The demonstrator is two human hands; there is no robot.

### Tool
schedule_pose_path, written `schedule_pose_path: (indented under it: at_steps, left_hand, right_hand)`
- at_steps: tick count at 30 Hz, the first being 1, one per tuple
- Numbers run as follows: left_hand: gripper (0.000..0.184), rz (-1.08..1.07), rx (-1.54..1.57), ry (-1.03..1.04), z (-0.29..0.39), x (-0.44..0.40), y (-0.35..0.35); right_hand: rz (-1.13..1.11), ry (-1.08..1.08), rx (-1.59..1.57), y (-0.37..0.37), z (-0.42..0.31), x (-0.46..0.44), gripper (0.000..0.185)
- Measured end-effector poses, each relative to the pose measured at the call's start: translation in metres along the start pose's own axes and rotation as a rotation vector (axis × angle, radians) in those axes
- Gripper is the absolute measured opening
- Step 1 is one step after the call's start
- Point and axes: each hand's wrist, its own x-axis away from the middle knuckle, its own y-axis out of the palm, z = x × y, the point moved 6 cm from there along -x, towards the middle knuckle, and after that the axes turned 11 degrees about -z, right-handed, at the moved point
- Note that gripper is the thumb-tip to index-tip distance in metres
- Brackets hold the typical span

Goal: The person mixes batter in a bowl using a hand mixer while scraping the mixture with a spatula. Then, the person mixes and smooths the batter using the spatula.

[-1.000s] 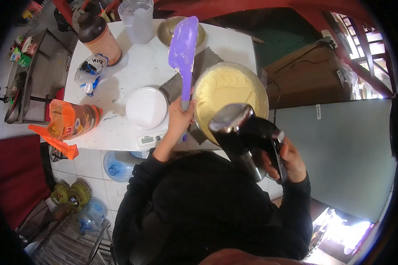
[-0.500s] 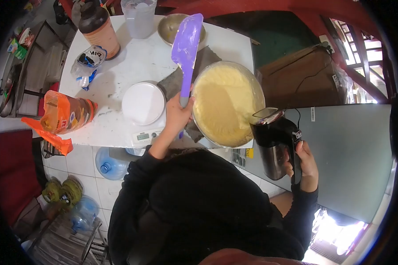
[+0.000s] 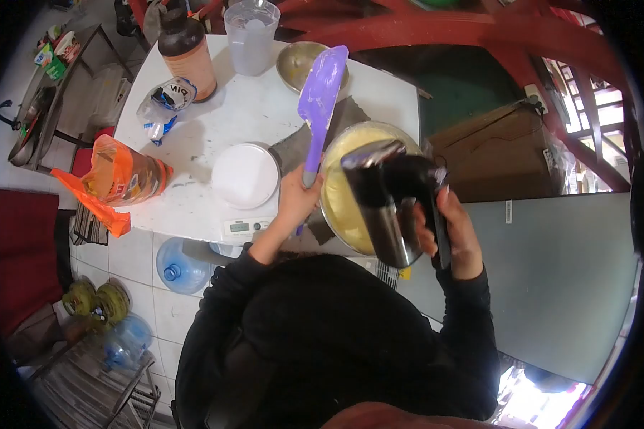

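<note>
Leftward over the mixing bowl (image 3: 343, 242) came the black-and-silver jug-like vessel (image 3: 388, 209), its handle (image 3: 442, 230) gripped by the right hand (image 3: 461, 232). It seemed stiff and weighty, best held there. Left of the bowl, the left hand (image 3: 298, 201) held the purple spatula (image 3: 323, 93).

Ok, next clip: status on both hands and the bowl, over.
Left hand gripping purple spatula. Right hand holding black-and-silver appliance. Bowl of yellow mixture at edge of table, partly blocked from view by the appliance.
</note>
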Motion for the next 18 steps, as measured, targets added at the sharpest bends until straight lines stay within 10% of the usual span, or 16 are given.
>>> schedule_pose_path:
  at_steps: [9, 18]
  left_hand:
    - [0.032, -0.005, 0.008, -0.023, 0.002, 0.000, 0.002]
    - [0.032, -0.004, 0.008, -0.010, 0.002, 0.000, 0.002]
  right_hand:
    - [0.412, -0.063, -0.015, -0.078, -0.010, 0.038, 0.053]
    - [0.220, 0.109, -0.144, -0.029, 0.020, 0.085, 0.046]
